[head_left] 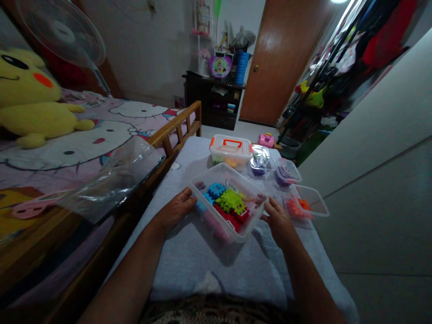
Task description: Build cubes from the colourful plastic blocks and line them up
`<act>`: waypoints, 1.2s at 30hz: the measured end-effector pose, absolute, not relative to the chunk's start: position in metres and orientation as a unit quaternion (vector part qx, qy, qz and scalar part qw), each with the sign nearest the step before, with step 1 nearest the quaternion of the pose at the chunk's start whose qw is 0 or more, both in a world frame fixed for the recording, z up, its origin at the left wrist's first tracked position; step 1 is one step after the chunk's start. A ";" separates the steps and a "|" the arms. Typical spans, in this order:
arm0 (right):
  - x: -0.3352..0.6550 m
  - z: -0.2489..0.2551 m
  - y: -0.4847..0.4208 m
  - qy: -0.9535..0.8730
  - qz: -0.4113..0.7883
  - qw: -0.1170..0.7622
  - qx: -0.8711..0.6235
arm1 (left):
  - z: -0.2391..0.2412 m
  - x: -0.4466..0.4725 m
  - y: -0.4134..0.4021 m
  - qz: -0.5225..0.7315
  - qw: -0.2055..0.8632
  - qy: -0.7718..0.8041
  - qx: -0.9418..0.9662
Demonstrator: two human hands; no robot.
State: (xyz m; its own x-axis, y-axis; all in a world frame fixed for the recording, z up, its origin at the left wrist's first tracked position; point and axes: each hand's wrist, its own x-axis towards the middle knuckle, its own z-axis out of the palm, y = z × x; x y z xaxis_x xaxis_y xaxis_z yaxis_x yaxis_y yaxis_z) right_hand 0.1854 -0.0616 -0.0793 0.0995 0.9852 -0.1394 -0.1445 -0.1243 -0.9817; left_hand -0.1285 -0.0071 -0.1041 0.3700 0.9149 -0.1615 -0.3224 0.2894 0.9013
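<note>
Between my two hands is a clear plastic box (249, 234) without a lid, tilted a little. Blue pieces (216, 190), lime green pieces (231, 201) and red pieces (232, 219), toothed like building blocks, lie inside it. My left hand (178, 208) grips the box's left corner, thumb on the rim. On the opposite corner, my right hand (276, 220) is closed round the edge. Just behind it stands a lidded clear box (231, 146) with an orange handle and orange clips, with green and yellow pieces showing through its side.
Along the right of the cloth-covered table (189, 274) sit small clear tubs: one with purple pieces (259, 157), another lidded tub (286, 172), and one with orange pieces (299, 208). A wooden bed rail (175, 130) borders the left, with a plastic bag (114, 180) over it.
</note>
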 end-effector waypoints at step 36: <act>0.115 -0.108 -0.083 -0.498 0.550 0.392 -0.544 | -0.058 -0.148 -0.013 0.578 0.680 0.330 0.308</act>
